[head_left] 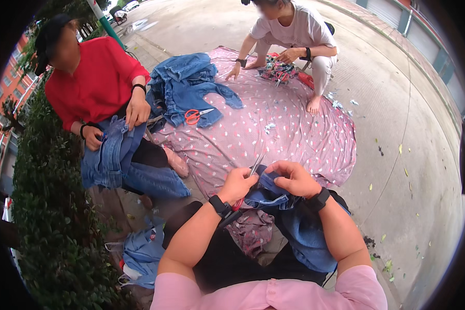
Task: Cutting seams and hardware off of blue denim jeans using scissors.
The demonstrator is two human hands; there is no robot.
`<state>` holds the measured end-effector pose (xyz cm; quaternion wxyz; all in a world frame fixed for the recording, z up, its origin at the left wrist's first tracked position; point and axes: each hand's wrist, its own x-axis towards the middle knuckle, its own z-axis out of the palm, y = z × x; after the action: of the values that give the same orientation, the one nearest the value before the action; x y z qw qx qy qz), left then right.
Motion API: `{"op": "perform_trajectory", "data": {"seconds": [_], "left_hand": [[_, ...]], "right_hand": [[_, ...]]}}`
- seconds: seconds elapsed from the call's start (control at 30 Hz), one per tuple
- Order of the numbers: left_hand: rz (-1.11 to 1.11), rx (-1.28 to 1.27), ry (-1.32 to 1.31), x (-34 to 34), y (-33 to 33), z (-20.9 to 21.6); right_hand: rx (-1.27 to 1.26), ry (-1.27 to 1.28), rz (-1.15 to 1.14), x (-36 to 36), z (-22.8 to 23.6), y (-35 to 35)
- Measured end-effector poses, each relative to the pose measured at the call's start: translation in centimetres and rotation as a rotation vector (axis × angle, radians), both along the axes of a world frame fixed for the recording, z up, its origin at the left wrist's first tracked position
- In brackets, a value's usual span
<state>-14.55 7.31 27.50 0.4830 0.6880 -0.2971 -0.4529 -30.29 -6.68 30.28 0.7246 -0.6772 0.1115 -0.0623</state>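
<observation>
My left hand (237,186) is closed around a pair of scissors (257,164), whose silver blades point up and away from me. A bit of red handle shows below the palm. Close on its right, my right hand (296,179) pinches the edge of a pair of blue jeans (306,235) between thumb and fingers. The denim is bunched between both hands and hangs over my right thigh. Where the blades meet the cloth cannot be made out.
A pink patterned cloth (289,137) covers the ground ahead, bearing piled jeans (178,77), red-handled scissors (192,117) and scraps (279,71). At left, a person in red (95,77) handles jeans; another person (305,31) squats beyond. Folded denim (144,253) lies lower left, beside a hedge (51,217).
</observation>
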Motion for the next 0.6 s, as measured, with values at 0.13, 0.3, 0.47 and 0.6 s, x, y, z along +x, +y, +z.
{"op": "perform_trajectory", "data": {"seconds": [0.13,0.3,0.47,0.6], "left_hand": [[-0.005,-0.029,-0.033,-0.2,0.0,0.2],[0.0,-0.065,0.006,-0.8,-0.1,1.1],[0.015,-0.064,-0.019,-0.4,0.1,0.7],[0.017,-0.068,0.002,-0.6,0.4,1.3]], "right_hand": [[-0.008,0.0,-0.052,0.0,-0.1,-0.1],[-0.103,0.041,-0.104,-0.1,-0.3,-0.6],[-0.112,0.147,-0.165,0.1,1.2,-0.2],[-0.147,0.116,-0.188,0.2,1.0,-0.1]]}}
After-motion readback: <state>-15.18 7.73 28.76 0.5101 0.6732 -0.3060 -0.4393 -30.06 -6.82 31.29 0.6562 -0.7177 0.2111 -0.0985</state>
